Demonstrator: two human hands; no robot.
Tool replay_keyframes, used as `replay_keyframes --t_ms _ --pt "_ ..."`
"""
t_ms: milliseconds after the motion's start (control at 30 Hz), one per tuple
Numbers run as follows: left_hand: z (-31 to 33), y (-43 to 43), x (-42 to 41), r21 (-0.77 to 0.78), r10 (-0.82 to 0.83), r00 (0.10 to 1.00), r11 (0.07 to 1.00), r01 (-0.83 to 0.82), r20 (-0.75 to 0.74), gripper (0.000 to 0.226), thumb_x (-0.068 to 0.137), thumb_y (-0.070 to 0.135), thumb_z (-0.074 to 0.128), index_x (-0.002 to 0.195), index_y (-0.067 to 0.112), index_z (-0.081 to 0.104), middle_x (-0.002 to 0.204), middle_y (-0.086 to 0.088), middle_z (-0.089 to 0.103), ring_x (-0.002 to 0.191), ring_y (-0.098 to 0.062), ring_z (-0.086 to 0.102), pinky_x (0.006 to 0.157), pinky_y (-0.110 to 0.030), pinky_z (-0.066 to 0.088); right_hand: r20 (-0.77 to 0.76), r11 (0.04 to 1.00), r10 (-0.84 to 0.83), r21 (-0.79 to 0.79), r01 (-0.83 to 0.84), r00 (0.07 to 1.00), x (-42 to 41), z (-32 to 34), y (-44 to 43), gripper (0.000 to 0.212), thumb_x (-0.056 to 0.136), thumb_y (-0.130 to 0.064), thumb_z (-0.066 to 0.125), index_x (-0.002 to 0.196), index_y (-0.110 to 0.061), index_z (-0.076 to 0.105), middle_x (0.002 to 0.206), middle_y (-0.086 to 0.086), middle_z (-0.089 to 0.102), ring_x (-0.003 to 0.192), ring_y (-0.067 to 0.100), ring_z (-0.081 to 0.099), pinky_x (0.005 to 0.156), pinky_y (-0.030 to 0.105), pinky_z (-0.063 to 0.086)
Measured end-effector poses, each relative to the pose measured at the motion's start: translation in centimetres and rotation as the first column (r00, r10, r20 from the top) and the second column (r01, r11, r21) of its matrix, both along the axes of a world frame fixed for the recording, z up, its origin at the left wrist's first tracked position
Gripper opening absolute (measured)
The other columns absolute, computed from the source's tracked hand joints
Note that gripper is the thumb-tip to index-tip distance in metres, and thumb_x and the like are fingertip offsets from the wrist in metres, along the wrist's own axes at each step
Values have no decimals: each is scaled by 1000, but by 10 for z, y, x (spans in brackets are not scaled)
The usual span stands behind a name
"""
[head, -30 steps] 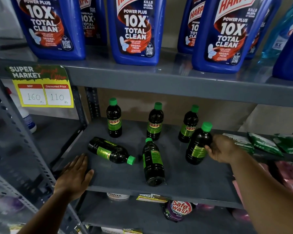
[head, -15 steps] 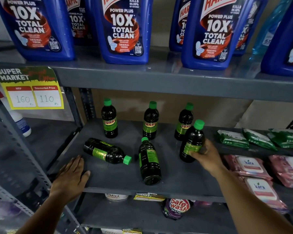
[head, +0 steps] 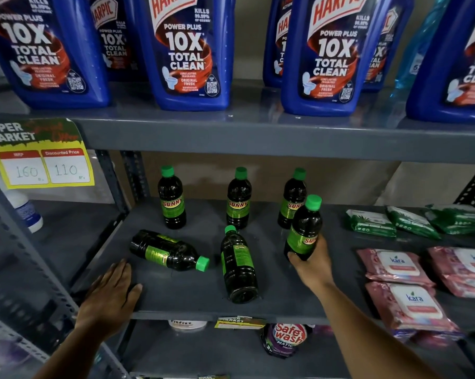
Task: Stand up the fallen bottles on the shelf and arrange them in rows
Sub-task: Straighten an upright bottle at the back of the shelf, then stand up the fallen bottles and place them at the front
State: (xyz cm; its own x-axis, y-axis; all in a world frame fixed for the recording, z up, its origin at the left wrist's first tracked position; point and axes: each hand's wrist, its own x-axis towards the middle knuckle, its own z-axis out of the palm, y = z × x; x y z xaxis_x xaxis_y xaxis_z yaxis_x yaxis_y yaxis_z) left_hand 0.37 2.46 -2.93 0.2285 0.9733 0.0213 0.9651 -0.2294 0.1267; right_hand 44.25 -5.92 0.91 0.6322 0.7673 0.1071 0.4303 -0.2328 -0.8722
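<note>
Head view: the right hand (head: 311, 262) grips a dark bottle (head: 303, 228) upright at the shelf's (head: 189, 294) right, seemingly just off it. The left hand (head: 111, 295) lies flat, empty, on the near-left edge, near two fallen bottles (head: 167, 250).

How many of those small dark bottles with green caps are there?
6: three upright at the back, two fallen, one in the right hand.

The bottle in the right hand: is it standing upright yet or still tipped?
Nearly upright, leaning slightly. The held bottle has its green cap on top, and the right hand grips its base; whether it rests on the shelf cannot be told.
</note>
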Motion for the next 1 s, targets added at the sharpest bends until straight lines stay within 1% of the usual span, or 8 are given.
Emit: replay_keyframes --t_ms 133,367,467,567,700,833,933,1000 --pt "3 0 1 14 -5 1000 1000 5 1 92 75 64 -4 147 9 12 158 -6 8 144 -19 4 116 -37 8 77 998 -29 -58 33 997 15 -15 3 69 52 -54 87 110 -32 56 102 -10 67 92 9 65 78 37 59" --pt "6 -3 2 23 -6 1000 1000 6 9 93 74 64 -4 147 8 13 158 -7 10 144 -19 6 116 -37 8 53 996 -17 -87 22 998 7 -15 2 66 69 -22 87 122 -19 48 110 -2 61 105 21 62 83 36 51" --pt "6 -3 2 20 -10 1000 1000 10 3 93 74 64 -5 147 9 11 158 -6 8 144 -19 4 116 -37 7 57 997 -21 -75 25 998 3 -10 0 83 62 -32 91 128 -18 43 122 5 60 116 29 59 90 42 51" --pt "6 -3 2 17 -9 1000 1000 9 -2 92 75 64 -6 147 9 8 158 -5 6 144 -17 2 115 -36 6 286 977 -193 -36 212 939 -15 -9 -8 114 59 -59 84 144 -8 27 141 22 44 131 40 41 104 57 37" --pt "4 -2 2 43 -3 1000 999 3 -5 90 76 64 -4 147 9 10 158 -5 9 144 -17 4 115 -36 7 401 982 -91 186 16 911 -66 -5 -23 89 70 -71 59 133 -11 41 128 19 46 119 37 43 98 56 36" --pt "4 -2 1 48 -9 1000 999 9 5 89 78 63 -2 147 9 12 158 -6 12 144 -18 6 115 -35 8 188 952 300 -125 -280 935 -98 17 -3 102 67 -79 61 145 -21 33 134 3 41 127 27 48 100 46 46" --pt "5 -3 0 51 -10 1000 999 9 20 89 78 63 0 147 9 14 158 -6 14 144 -18 7 115 -36 8 -47 856 341 -396 -331 939 -112 34 21 113 66 -67 75 151 -18 20 143 10 44 129 30 49 99 41 45" --pt "5 -3 1 52 -7 1000 999 5 28 89 78 63 0 147 10 16 157 -6 15 144 -19 8 115 -36 9 -126 812 316 -477 -337 940 -115 38 31 103 61 -58 81 141 -14 34 128 8 58 111 26 61 89 36 53"
